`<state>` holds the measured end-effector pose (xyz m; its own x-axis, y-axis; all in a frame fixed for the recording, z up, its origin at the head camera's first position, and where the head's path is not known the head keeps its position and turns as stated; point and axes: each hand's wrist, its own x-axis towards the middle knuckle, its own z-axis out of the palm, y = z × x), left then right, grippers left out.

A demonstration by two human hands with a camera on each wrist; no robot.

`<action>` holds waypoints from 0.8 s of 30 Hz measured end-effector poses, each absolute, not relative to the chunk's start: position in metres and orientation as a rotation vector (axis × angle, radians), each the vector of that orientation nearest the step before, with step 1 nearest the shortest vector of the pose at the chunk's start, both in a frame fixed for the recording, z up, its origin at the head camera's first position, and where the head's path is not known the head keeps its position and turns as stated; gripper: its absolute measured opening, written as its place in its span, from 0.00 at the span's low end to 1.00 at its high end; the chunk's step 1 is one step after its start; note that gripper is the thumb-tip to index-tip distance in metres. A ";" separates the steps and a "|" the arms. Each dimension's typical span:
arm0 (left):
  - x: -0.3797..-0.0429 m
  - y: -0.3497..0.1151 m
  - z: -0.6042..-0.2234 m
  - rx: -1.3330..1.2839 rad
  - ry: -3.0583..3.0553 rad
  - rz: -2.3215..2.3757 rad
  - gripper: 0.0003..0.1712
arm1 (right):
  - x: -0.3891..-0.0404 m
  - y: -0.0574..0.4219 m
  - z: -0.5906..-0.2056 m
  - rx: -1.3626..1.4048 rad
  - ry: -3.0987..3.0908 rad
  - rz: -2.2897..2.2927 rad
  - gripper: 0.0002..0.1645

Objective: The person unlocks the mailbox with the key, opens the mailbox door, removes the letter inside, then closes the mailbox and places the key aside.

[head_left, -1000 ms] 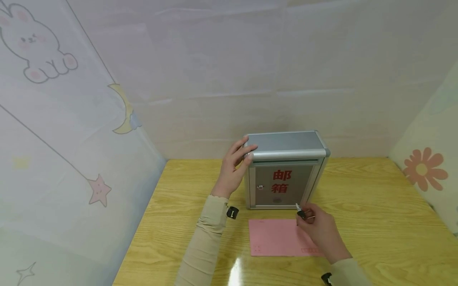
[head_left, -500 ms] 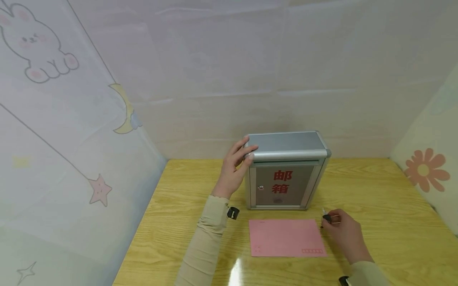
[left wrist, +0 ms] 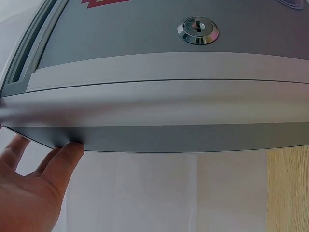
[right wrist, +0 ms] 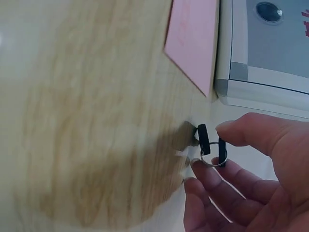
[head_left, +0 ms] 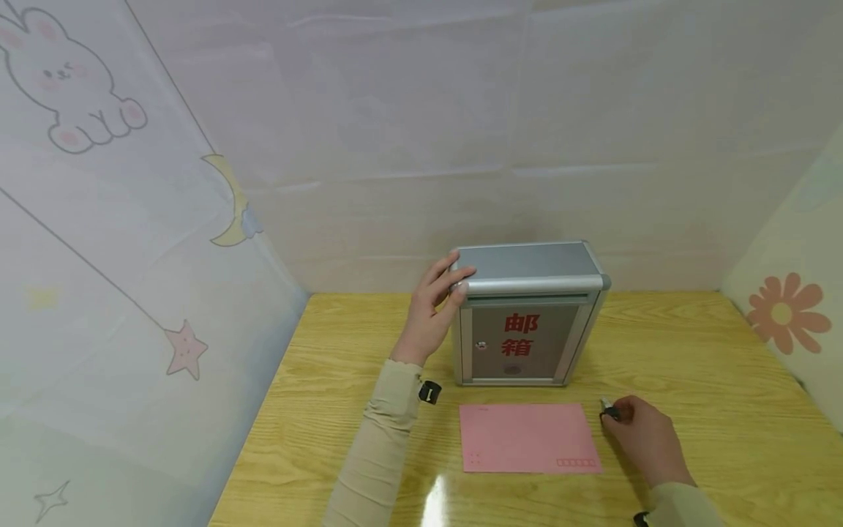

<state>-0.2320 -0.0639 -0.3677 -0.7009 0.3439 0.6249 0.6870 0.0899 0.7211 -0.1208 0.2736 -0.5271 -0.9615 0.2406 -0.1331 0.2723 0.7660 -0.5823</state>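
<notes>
A grey metal mailbox (head_left: 527,322) with red characters stands upright on the table. Its front door has a round lock (left wrist: 198,30) with a keyhole, and the door sits flush in its frame. My left hand (head_left: 428,315) rests on the box's upper left corner, fingers fairly straight. To the right of a pink envelope (head_left: 527,439), my right hand (head_left: 652,439) pinches a pair of black-headed keys (right wrist: 212,147) on a metal ring, low over the tabletop. Whether the keys touch the wood, I cannot tell.
The envelope lies flat in front of the mailbox. A wood-grain table (head_left: 342,337) carries everything, with pale printed walls (head_left: 369,146) rising behind and at both sides. A narrow slot (head_left: 527,298) runs below the mailbox's top edge.
My right hand has carried the keys rightward from over the envelope's right end to the table beside it, and lower. My left hand stays on the mailbox corner.
</notes>
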 end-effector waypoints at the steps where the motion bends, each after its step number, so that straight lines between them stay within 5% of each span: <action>1: -0.232 -0.064 -0.368 -1.024 -2.078 -1.645 0.18 | -0.121 0.274 -0.527 0.428 2.901 -0.951 0.27; 24: -0.232 -0.063 -0.368 -1.021 -2.074 -1.638 0.18 | -0.122 0.279 -0.526 0.324 2.850 -0.835 0.31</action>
